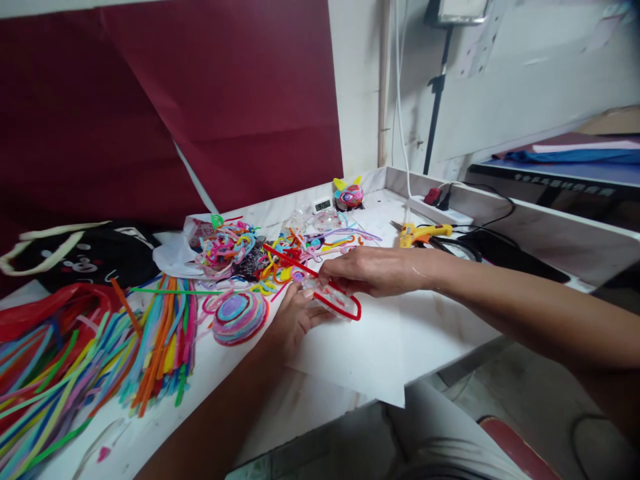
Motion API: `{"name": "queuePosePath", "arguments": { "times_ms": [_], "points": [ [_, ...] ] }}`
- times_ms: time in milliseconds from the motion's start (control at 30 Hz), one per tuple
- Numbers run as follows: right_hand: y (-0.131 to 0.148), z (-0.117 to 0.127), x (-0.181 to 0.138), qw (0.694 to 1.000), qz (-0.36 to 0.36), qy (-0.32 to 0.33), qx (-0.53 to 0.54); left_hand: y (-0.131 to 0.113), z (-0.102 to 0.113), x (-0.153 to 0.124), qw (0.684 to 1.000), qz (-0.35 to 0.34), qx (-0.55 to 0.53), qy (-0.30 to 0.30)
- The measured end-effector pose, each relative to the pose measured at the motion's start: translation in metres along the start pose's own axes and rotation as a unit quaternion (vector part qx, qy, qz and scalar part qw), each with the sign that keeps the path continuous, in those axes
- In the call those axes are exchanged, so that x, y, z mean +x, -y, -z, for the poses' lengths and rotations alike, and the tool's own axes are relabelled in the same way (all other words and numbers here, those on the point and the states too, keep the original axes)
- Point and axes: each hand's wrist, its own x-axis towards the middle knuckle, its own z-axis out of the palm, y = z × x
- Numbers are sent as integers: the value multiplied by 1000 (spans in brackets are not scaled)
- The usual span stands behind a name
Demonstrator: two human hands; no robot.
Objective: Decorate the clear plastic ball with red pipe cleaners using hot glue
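Over the white sheet, my left hand (pixel 293 317) is closed on the near left side of a clear plastic piece (pixel 331 300). A fuzzy red pipe cleaner (pixel 287 257) bends along the edge of that piece, and its long free end sticks out up and to the left. My right hand (pixel 357 270) pinches the pipe cleaner at the top of the piece; its fingertips are partly hidden. Left of my left hand lies a round coiled disc (pixel 240 319) in pink, blue and purple. Just beyond both hands spread bent pipe cleaner scraps (pixel 280 270).
Bundles of straight pipe cleaners (pixel 163 340) lie at left beside a red plastic bag (pixel 60 307) and a black bag (pixel 95 257). A yellow glue gun (pixel 425 233) and a power strip (pixel 440 210) with cords are at right. A horned, coiled ornament (pixel 349 193) stands behind.
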Motion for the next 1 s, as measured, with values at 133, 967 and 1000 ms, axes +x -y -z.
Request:
{"name": "queuePosePath", "arguments": {
  "times_ms": [133, 967, 1000],
  "points": [
    [-1, -3, -1, 999, -17, -6, 27, -1, -2, 0, 1000, -4, 5, -8],
    [-10, -21, -13, 991, 9, -109, 81, -3, -8, -3, 998, -19, 36, -42],
    [-10, -22, -14, 990, 9, -115, 81, -3, -9, -3, 998, -19, 38, -39]
  ]
}}
